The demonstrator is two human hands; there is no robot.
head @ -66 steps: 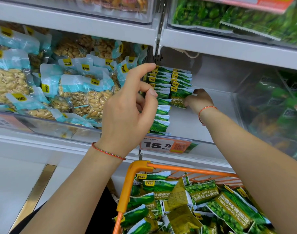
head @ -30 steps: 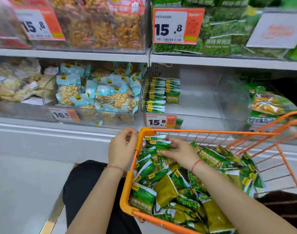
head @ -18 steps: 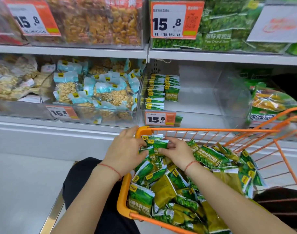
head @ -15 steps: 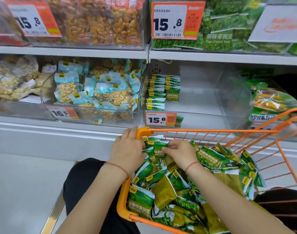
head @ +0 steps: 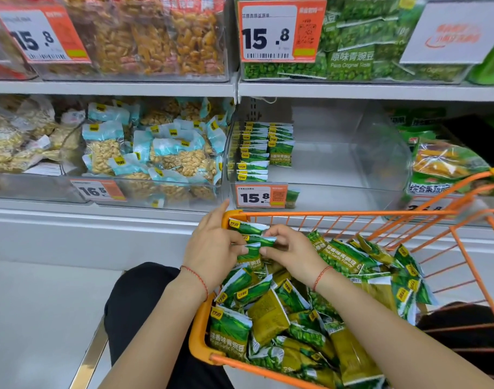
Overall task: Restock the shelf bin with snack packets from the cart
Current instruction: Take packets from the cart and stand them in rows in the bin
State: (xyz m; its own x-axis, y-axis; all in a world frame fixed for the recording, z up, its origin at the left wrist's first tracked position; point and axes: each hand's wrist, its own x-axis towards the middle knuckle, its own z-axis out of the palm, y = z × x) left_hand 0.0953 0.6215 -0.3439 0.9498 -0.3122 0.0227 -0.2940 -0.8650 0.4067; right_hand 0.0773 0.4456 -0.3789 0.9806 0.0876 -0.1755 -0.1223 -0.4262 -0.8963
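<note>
An orange wire cart point(head: 338, 212) holds a heap of green snack packets point(head: 296, 318). At its far left corner both hands gather a small stack of green packets point(head: 251, 242). My left hand point(head: 215, 248) grips the stack from the left and my right hand point(head: 290, 254) pinches it from the right. Above, the clear shelf bin point(head: 380, 164) has two rows of green packets point(head: 264, 148) standing along its left side, with bare floor to their right.
A 15.8 price tag point(head: 261, 195) hangs on the bin's front. A bin of peanut packets point(head: 156, 155) sits to the left, and bagged snacks point(head: 447, 164) to the right. The upper shelf point(head: 240, 88) carries more full bins. My dark-clothed knees are beside the cart.
Both hands came down from the shelf bin into the cart. They have closed together on a small stack of packets at the cart's far left corner.
</note>
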